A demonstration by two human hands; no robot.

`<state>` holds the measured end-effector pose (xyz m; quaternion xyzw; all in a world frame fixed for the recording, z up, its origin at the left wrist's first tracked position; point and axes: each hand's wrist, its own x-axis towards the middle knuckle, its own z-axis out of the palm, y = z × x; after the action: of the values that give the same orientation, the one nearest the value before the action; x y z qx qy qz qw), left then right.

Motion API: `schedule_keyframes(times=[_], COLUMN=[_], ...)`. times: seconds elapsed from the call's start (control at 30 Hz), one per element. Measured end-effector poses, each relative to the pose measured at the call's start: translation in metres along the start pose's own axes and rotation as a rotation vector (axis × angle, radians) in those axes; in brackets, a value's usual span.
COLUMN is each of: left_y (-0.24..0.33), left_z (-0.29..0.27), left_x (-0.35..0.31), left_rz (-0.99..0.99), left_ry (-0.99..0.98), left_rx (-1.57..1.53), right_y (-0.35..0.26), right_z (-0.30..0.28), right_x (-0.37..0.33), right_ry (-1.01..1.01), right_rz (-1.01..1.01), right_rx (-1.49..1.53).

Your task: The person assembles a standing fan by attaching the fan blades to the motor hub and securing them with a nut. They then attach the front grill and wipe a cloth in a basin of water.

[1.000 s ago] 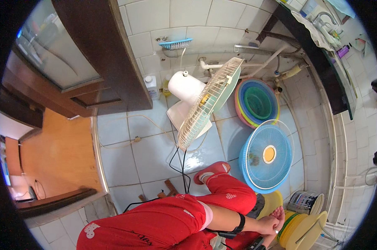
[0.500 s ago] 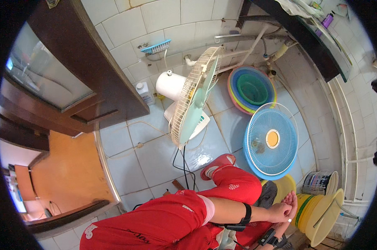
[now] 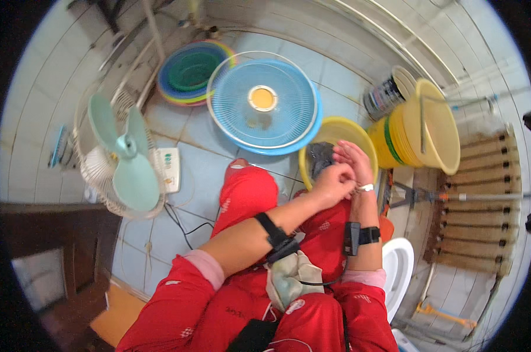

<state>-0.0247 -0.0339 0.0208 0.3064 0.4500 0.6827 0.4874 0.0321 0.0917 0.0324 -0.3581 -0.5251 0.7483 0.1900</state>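
My left hand [image 3: 332, 186] reaches across with bent fingers pressed against the right wrist. Whatever its fingertips may hold there is hidden. A silver bracelet [image 3: 367, 188] circles that wrist. My right hand [image 3: 356, 159] is raised palm inward, its fingers extended and loosely curved, with nothing visible in it. Both hands are over the near side of a yellow basin [image 3: 336, 129], where a dark grey cloth [image 3: 319, 157] lies. Across my lap rests a pale, crumpled cloth [image 3: 293, 277].
A white fan guard [image 3: 262, 73] lies on a blue basin [image 3: 314, 126]. Nested coloured basins [image 3: 195, 70] stand behind. At left is a fan [image 3: 127, 146] with bare green blades. Yellow buckets [image 3: 441, 126], a paint-type pail [image 3: 386, 100] and a slatted wooden board [image 3: 477, 217] stand right.
The view has swung right, bringing the board and both forearms into sight, while the fan shifts left in the picture. My hands remain together near the yellow basin.
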Motion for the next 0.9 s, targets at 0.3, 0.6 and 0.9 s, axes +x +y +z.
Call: schedule_keyframes(times=[0.3, 0.6, 0.9], left_y=[0.003, 0.003, 0.012], left_z=[0.008, 0.019, 0.016], left_x=[-0.010, 0.000, -0.011], left_rz=[-0.198, 0.071, 0.029], left_ry=[-0.124, -0.015, 0.075], left_rx=[0.399, 0.493, 0.511], right_y=[-0.011, -0.003, 0.007], right_z=[-0.013, -0.017, -0.028], right_x=[-0.011, -0.004, 0.010], right_ry=[0.280, 0.242, 0.016], right_rz=[-0.126, -0.014, 0.010], right_rx=[0.518, 0.160, 0.213])
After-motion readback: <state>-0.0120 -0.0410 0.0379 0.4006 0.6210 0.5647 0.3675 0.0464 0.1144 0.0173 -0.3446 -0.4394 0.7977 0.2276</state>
